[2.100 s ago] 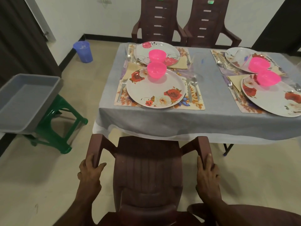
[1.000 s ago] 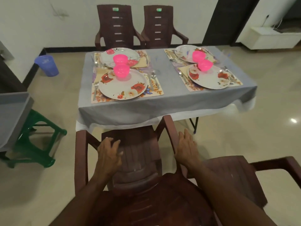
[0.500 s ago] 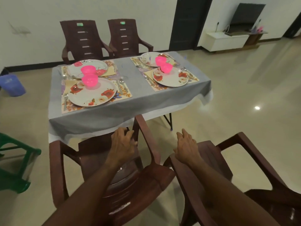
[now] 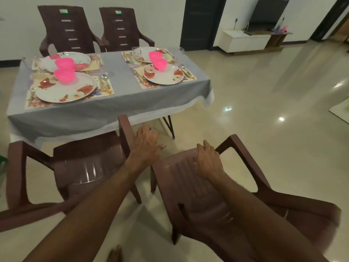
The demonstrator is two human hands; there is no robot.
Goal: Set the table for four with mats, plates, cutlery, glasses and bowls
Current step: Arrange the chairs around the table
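Left hand [image 4: 146,144] lay open, fingers straight, against the right armrest of the near left chair [image 4: 79,163]; right hand [image 4: 207,157] rested open, fingers relaxed, on the top of the near right chair's [image 4: 198,195] back. On the bench [image 4: 117,104], under a grey cloth, four floral mats each carried a plate, left near plate [image 4: 65,89] and right near plate [image 4: 163,74] closest, with a pink bowl [image 4: 64,74] on each plate and cutlery [image 4: 104,80] beside them. Glasses showed faintly by the far settings; two more chairs stood at the far side.
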